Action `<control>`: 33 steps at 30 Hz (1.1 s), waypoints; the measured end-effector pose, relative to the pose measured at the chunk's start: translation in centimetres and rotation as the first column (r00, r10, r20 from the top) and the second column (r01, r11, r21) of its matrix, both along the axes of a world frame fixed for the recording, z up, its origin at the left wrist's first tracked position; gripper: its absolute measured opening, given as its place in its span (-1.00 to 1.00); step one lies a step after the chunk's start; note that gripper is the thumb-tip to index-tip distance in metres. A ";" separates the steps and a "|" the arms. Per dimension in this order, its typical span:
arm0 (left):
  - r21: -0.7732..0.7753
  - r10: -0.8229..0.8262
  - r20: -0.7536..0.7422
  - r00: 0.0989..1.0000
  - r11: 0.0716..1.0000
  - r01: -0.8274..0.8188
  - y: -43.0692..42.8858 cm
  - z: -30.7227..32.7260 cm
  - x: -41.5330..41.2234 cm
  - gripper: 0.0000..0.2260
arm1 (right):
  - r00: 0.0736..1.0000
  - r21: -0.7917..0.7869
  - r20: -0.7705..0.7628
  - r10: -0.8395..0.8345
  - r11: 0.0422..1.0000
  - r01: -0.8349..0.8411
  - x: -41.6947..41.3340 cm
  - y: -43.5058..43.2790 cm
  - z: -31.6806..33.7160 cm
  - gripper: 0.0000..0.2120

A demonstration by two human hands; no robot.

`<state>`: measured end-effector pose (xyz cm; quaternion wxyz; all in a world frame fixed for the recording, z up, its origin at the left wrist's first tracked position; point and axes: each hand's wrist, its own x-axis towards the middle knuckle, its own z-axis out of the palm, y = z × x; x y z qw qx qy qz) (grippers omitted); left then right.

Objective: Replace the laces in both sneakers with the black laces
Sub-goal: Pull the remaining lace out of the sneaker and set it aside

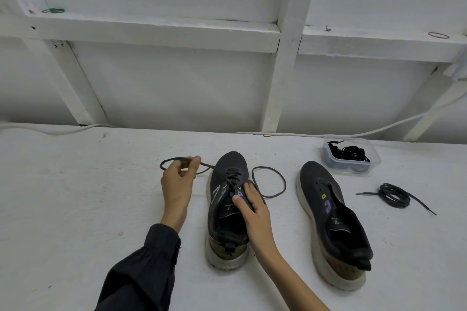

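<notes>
Left hand [177, 184]: pinching old lace [233, 175] loop, left of centre.
Right hand [252, 207]: fingers curled, gripping centre sneaker [232, 161] at tongue.
Laceless sneaker [318, 179]: right of centre; coiled lace [394, 195] beside.
Black laces [351, 153]: in container [374, 159], upper right.
Progress: early; apparently mid-removal, relacing both pending.

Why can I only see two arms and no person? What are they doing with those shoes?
The camera sits on the person's head, looking down, so only their hands show. The left hand pinches a lace threaded through the middle sneaker; the right hand holds that shoe steady. The other sneaker, on the right, has no lace. Near it on the white table lie a coiled lace and a clear box of black laces.
</notes>
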<state>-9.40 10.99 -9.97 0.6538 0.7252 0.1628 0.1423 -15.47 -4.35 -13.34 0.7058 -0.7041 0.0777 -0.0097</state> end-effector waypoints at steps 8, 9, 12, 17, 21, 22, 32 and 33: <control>-0.033 -0.283 -0.131 0.950 0.959 0.281 -1.4 -2.9 -2.9 -0.79 | 0.999 0.114 -0.018 -0.035 0.993 0.037 -0.1 -0.5 0.4 -0.83; -0.024 -0.290 -0.119 0.950 0.957 0.290 -1.8 -3.1 -3.4 -0.79 | 0.999 0.122 -0.018 -0.045 0.991 0.047 0.1 -0.7 0.6 -0.84; -0.074 -0.355 -0.081 0.931 0.934 0.350 -2.9 -3.0 -4.6 -0.74 | 0.997 -0.066 0.044 -0.060 0.996 0.063 1.1 -1.7 0.9 -0.88; 0.047 -0.470 -0.111 0.876 0.878 0.477 -3.3 -2.9 -4.8 -0.55 | 0.995 -0.547 0.084 0.050 0.837 0.004 3.6 -2.5 2.0 -0.95; 0.061 -0.490 -0.124 0.863 0.864 0.500 -3.0 -3.0 -4.7 -0.47 | 0.985 -0.757 0.073 0.158 0.652 -0.049 4.5 -2.3 2.8 -0.93; 0.057 -0.497 -0.121 0.859 0.861 0.506 -3.0 -2.9 -4.7 -0.48 | 0.982 -0.778 0.081 0.171 0.627 -0.045 4.5 -2.1 2.9 -0.91; 0.037 -0.525 -0.112 0.843 0.846 0.532 -2.9 -3.3 -4.7 -0.61 | 0.985 -0.717 0.033 0.169 0.691 -0.095 6.1 -2.7 3.2 -0.89; 0.033 -0.524 -0.114 0.844 0.847 0.530 -3.0 -3.3 -4.7 -0.59 | 0.985 -0.653 0.008 0.173 0.747 -0.126 6.3 -3.3 3.3 -0.90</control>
